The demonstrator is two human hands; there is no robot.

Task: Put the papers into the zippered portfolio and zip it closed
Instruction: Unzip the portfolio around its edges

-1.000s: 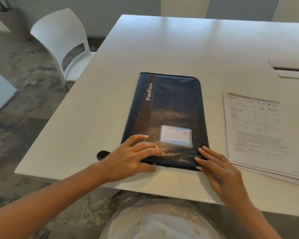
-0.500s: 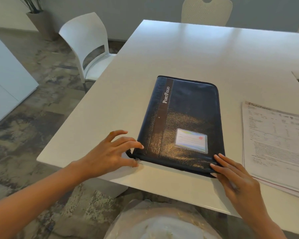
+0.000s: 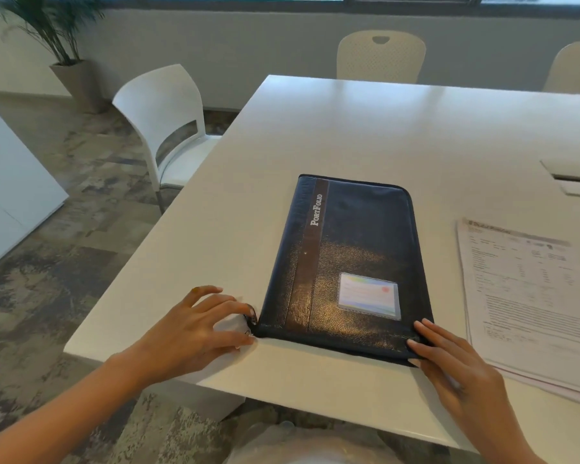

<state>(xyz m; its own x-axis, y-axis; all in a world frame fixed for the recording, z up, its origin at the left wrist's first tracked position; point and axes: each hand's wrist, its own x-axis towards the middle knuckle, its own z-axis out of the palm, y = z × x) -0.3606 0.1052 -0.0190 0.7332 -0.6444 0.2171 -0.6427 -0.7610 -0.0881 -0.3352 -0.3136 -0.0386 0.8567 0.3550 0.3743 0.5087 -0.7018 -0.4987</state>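
Portfolio (image 3: pixel 349 262), dark navy w/ a brown strip printed "PortFolio" and a clear card window (image 3: pixel 369 295) on its cover, lies flat and shut on a white table (image 3: pixel 349 135), spanning the gap btwn the person's two hands at the table's near edge. Left hand (image 3: pixel 195 329) sits at the case's near-left corner, thumb and forefinger drawn together in a narrow pinch at what looks like the zip pull (image 3: pixel 251 320); the pull itself is too small and blurred to make out, other fingers arched above the tabletop. Right hand (image 3: pixel 456 366) is opposite, at the near-right corner, fingers straight and loosely spread, tips pressed on the case's corner, gripping nothing. Papers (image 3: pixel 529 296), a printed stack, lie just beyond the right hand's outer side, close to the case but apart from it, outside the portfolio. Further off beyond the right hand, a slot cover (image 3: pixel 573 175) is set into the tabletop. Past the left hand's outer side, off the table, stands a white chair (image 3: pixel 168 128), w/ a potted plant (image 3: pixel 61 38) further back by the wall. Two more pale chairs (image 3: pixel 380 56) stand at the table's far edge, straight ahead of both hands.
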